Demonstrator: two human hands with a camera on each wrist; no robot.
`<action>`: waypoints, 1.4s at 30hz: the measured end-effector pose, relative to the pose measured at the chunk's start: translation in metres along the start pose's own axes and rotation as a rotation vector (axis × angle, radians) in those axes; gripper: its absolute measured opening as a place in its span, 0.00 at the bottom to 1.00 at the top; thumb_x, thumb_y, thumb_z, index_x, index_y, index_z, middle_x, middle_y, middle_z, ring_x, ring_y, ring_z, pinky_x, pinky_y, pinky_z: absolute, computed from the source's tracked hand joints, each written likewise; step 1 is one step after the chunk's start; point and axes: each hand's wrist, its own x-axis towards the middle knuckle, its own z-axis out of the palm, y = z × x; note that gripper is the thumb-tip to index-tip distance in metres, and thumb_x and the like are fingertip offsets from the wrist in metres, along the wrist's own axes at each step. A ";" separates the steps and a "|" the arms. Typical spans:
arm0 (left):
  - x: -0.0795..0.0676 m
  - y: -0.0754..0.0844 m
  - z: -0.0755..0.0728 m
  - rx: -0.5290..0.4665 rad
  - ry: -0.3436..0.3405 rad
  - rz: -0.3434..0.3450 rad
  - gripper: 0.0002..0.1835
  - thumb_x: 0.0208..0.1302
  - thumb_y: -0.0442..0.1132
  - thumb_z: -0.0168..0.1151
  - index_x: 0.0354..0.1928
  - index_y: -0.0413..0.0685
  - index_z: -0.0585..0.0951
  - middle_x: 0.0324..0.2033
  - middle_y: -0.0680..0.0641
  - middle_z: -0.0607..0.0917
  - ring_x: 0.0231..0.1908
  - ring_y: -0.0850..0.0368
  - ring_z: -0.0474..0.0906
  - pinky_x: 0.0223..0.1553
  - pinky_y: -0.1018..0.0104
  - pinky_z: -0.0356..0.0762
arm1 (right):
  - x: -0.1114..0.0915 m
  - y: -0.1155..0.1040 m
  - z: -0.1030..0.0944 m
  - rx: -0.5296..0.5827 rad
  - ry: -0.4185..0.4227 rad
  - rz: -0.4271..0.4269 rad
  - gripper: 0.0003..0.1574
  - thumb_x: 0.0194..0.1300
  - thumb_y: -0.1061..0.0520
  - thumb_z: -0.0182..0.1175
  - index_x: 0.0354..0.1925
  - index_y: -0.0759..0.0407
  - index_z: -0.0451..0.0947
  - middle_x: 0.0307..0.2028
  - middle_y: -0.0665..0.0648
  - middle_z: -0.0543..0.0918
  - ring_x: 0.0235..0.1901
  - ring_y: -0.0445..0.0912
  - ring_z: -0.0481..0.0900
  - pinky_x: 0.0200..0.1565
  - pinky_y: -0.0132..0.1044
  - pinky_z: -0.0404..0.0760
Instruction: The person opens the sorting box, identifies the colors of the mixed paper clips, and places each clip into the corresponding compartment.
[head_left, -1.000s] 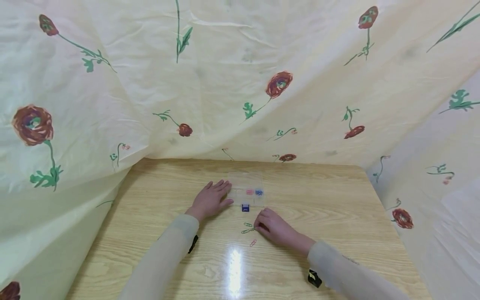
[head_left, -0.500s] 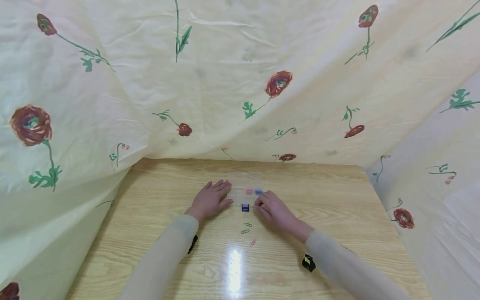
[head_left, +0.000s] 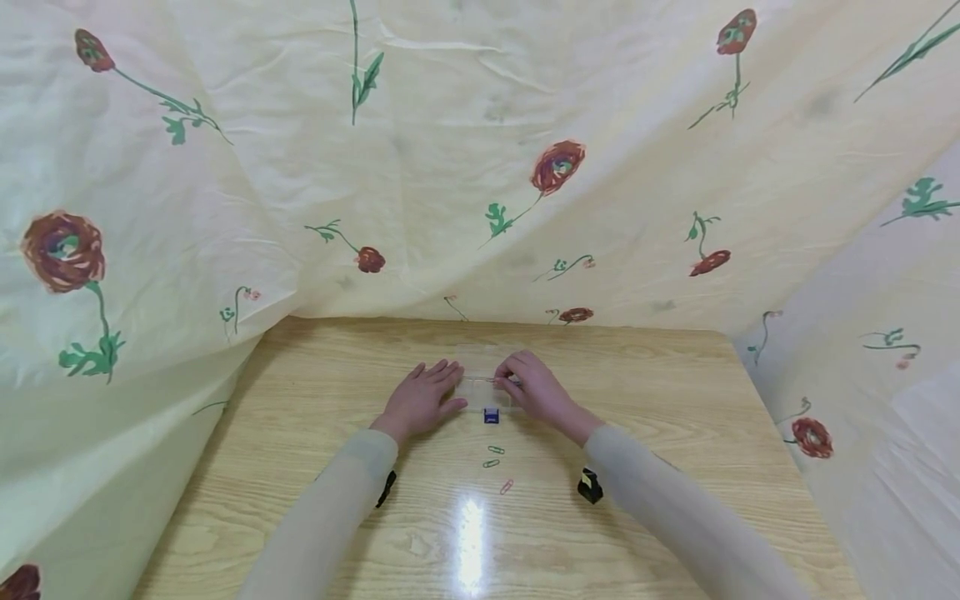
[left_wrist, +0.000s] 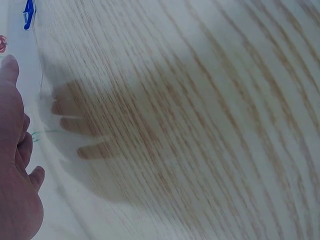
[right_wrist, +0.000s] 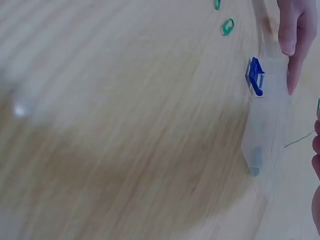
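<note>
My left hand (head_left: pixel 422 400) lies with straight fingers at the left side of a clear plastic compartment box (head_left: pixel 476 395), its thumb by the near corner. The box's transparent lid (head_left: pixel 480 357) is folded back toward the curtain. A blue latch (head_left: pixel 491 416) sits at its front, larger in the right wrist view as a blue clip piece (right_wrist: pixel 255 76). Over the box's right half, my right hand (head_left: pixel 536 390) pinches a green paper clip (right_wrist: pixel 318 104), only a bit of which shows at the fingertips. That hand covers the compartments with pink and blue contents.
Two green paper clips (head_left: pixel 496 450) and a pink paper clip (head_left: pixel 507 486) lie on the wooden table (head_left: pixel 637 383) in front of the box. A flower-patterned curtain (head_left: pixel 450 167) hangs around the back and sides.
My right hand has moved from the loose clips up and forward to above the box. One green clip has left the table with it. The left hand has stayed in place.
</note>
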 end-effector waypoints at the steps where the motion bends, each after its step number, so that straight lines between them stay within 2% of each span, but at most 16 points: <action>1: 0.000 0.000 0.000 -0.002 0.000 -0.001 0.39 0.83 0.65 0.46 0.84 0.51 0.61 0.82 0.51 0.62 0.83 0.51 0.54 0.84 0.47 0.48 | 0.003 0.000 0.001 0.001 -0.008 0.004 0.02 0.72 0.62 0.70 0.41 0.57 0.84 0.40 0.53 0.87 0.46 0.49 0.81 0.52 0.47 0.84; 7: 0.001 -0.001 0.002 0.007 0.001 0.002 0.39 0.83 0.65 0.45 0.84 0.51 0.61 0.82 0.51 0.62 0.83 0.52 0.54 0.84 0.47 0.49 | 0.018 0.001 0.008 -0.022 -0.054 0.039 0.02 0.72 0.63 0.70 0.40 0.57 0.86 0.41 0.54 0.88 0.47 0.50 0.82 0.55 0.47 0.85; 12: 0.002 -0.004 0.004 0.015 0.003 0.006 0.39 0.83 0.65 0.45 0.84 0.51 0.61 0.82 0.51 0.62 0.83 0.51 0.54 0.84 0.47 0.50 | 0.026 0.002 0.015 -0.039 -0.082 0.021 0.02 0.71 0.63 0.71 0.42 0.60 0.87 0.42 0.56 0.88 0.47 0.51 0.83 0.56 0.47 0.84; 17: 0.002 -0.003 0.004 0.018 0.001 0.007 0.39 0.84 0.65 0.44 0.84 0.51 0.61 0.83 0.51 0.61 0.83 0.51 0.53 0.84 0.47 0.49 | 0.027 0.009 0.020 -0.050 -0.087 0.013 0.04 0.71 0.62 0.72 0.43 0.60 0.88 0.42 0.56 0.89 0.47 0.51 0.83 0.55 0.45 0.85; 21: 0.002 -0.002 0.001 0.009 -0.006 -0.002 0.39 0.84 0.65 0.44 0.85 0.51 0.60 0.83 0.51 0.61 0.83 0.51 0.53 0.84 0.47 0.48 | 0.024 0.010 0.016 -0.033 -0.096 0.038 0.06 0.71 0.61 0.72 0.45 0.61 0.88 0.42 0.55 0.89 0.47 0.50 0.83 0.54 0.45 0.86; 26: 0.002 -0.002 0.001 0.002 -0.009 -0.008 0.39 0.84 0.65 0.45 0.85 0.51 0.60 0.83 0.51 0.61 0.83 0.51 0.53 0.84 0.47 0.48 | 0.013 0.004 0.006 -0.011 -0.084 0.010 0.08 0.69 0.61 0.74 0.45 0.61 0.89 0.42 0.56 0.89 0.46 0.51 0.83 0.53 0.46 0.86; 31: 0.004 -0.003 0.004 0.012 -0.018 -0.010 0.39 0.83 0.66 0.43 0.85 0.53 0.59 0.83 0.52 0.60 0.83 0.51 0.52 0.84 0.47 0.47 | -0.008 -0.005 -0.001 0.022 -0.067 -0.009 0.11 0.67 0.60 0.75 0.46 0.62 0.90 0.43 0.56 0.89 0.47 0.51 0.83 0.52 0.48 0.86; 37: 0.003 -0.003 0.003 0.010 -0.011 0.004 0.39 0.84 0.65 0.44 0.85 0.52 0.60 0.83 0.51 0.60 0.83 0.51 0.52 0.84 0.46 0.47 | -0.034 -0.014 -0.002 0.043 -0.062 0.009 0.16 0.63 0.61 0.77 0.50 0.61 0.89 0.48 0.56 0.90 0.51 0.51 0.84 0.58 0.49 0.86; 42: 0.002 -0.003 0.003 0.000 -0.004 0.008 0.39 0.83 0.65 0.45 0.84 0.52 0.61 0.83 0.51 0.61 0.83 0.50 0.53 0.84 0.46 0.48 | -0.051 -0.021 -0.002 0.088 -0.049 -0.006 0.17 0.63 0.61 0.77 0.50 0.61 0.89 0.48 0.56 0.90 0.51 0.52 0.84 0.58 0.49 0.87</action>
